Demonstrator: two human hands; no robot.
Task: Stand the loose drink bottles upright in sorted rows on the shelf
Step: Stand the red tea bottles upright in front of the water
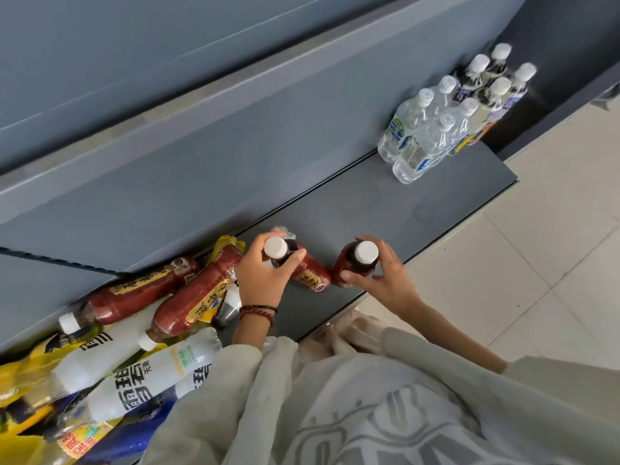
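Observation:
Each of my hands holds a red-labelled dark drink bottle with a white cap, low over the grey shelf. My left hand grips the neck of one bottle. Just to its right, my right hand curls round the shoulder of the second bottle. A pile of loose bottles lies on its side at the left: two more red ones, white cloudy ones and yellow-labelled ones. At the shelf's far right end stand clear water bottles and dark purple-labelled bottles in upright rows.
The upper shelf board overhangs the back of the shelf. Pale floor tiles run along the front edge on the right. My light sleeves and shirt fill the bottom of the view.

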